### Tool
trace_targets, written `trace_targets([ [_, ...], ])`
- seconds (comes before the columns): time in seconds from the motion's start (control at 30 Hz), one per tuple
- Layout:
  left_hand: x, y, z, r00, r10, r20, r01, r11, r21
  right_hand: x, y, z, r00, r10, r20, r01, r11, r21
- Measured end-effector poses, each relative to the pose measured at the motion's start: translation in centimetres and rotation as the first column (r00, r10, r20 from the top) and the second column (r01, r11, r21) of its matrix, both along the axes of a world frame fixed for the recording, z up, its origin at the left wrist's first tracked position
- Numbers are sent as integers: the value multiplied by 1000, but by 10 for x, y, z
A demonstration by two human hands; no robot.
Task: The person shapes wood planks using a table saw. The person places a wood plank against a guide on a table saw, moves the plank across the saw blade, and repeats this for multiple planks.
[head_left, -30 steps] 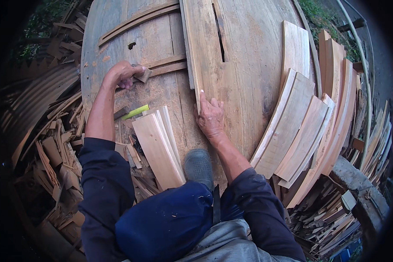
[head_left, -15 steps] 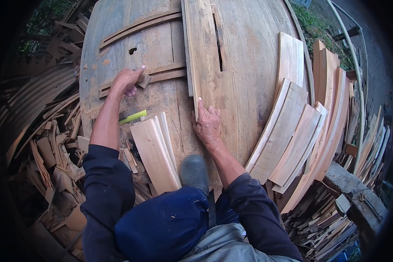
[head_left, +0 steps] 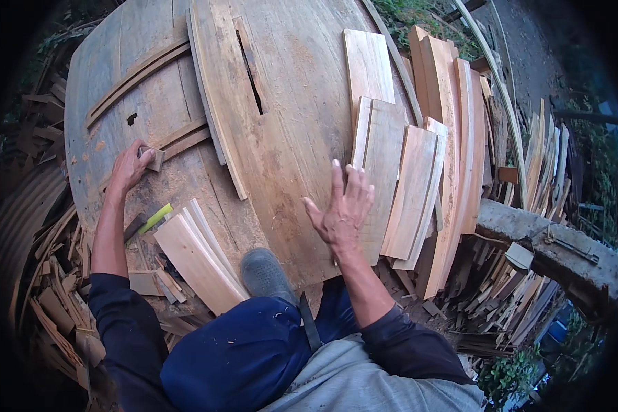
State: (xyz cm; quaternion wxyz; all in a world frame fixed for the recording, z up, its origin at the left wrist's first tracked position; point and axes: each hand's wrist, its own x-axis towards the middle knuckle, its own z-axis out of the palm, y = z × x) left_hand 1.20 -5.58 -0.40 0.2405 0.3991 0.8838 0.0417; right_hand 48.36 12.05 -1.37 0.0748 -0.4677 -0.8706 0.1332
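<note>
My left hand [head_left: 127, 170] is closed around a small wooden block [head_left: 156, 161], which sits by the nearer of two pairs of slim wooden rails [head_left: 187, 141] on the wooden worktable [head_left: 288, 144]. My right hand [head_left: 343, 211] is open, fingers spread, palm down at the table's right part. Whether it touches the surface I cannot tell. Close to its fingertips lie pale planed boards [head_left: 388, 137], partly overlapping. A long narrow wooden strip [head_left: 220, 130] runs away from me between my hands.
Several pale boards [head_left: 198, 257] lean by my shoe [head_left: 268, 275], near a yellow-green object [head_left: 156, 217]. The table has a long slot [head_left: 248, 72] and a small hole [head_left: 132, 119]. Curved timbers [head_left: 446, 151] stand at the right, before a concrete beam [head_left: 549, 247]. Scrap wood [head_left: 55, 295] is heaped left.
My right hand has left the near end of the long strip and moved right, its fingers spreading. My left hand keeps the block. The view has swung right.
</note>
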Motion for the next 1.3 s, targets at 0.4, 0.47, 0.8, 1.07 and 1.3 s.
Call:
trace_targets([
  [0.4, 8, 4, -24, 995, 37, -90, -31, 997, 66, 50, 32, -19, 924, -306, 231, 342, 930, -135],
  [0.47, 7, 1, -22, 996, 15, -91, -10, 999, 51, 48, 38, -10, 928, -308, 207, 346, 921, -180],
  [0.8, 104, 6, 15, 887, 257, -383, -114, 927, 358, 125, 54, 67, 937, -205, -282, 151, 968, -201],
  [1.07, 304, 3, 58, 996, -15, -91, 67, 791, 609, 49, 20, -48, 705, -380, -598, -304, 601, -740],
  [1.3, 398, -14, 29, 770, -635, -67, 634, 773, -32, -5, -18, -63, 935, 167, -313, -258, 925, -280],
])
